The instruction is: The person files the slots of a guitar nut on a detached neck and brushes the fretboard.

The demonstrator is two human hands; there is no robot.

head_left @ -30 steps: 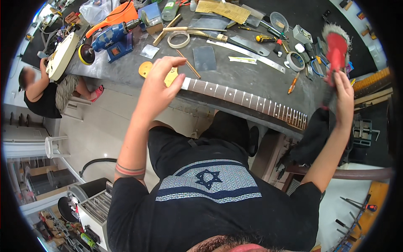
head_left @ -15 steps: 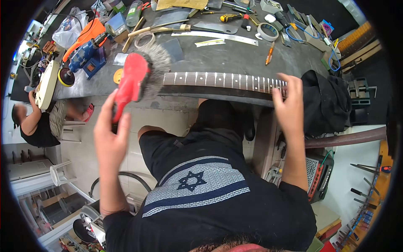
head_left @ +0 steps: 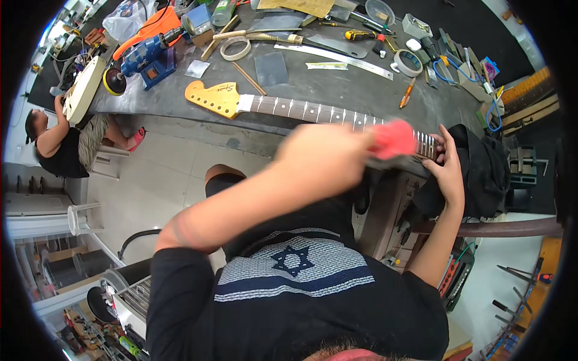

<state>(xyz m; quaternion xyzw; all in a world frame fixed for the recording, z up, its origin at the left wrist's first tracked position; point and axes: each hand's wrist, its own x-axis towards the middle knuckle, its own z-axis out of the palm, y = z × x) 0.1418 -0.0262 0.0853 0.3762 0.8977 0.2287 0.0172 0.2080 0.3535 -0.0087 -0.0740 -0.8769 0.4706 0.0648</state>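
Note:
My left hand (head_left: 325,156), blurred by motion, is closed on a red-handled brush (head_left: 394,137) over the right part of a guitar neck (head_left: 313,113). The brush's bristles are mostly hidden, so I cannot tell whether they touch the frets. The neck lies along the bench's near edge, its yellow headstock (head_left: 214,97) to the left, its dark fretboard facing up. My right hand (head_left: 447,171) grips the neck's right end, thumb on the near side and fingers over the far side, beside black cloth (head_left: 487,165).
A blue motor with polishing pad (head_left: 144,60), tape rolls (head_left: 408,65), a metal ruler (head_left: 379,71) and several tools crowd the dark bench (head_left: 162,102). A seated person (head_left: 63,153) at the left handles a cream guitar body (head_left: 84,89). A vise (head_left: 522,165) stands right.
The brush went from my right hand to my left, over to the neck's left end, then swept right across to its right part. My right hand has taken hold of the neck's right end.

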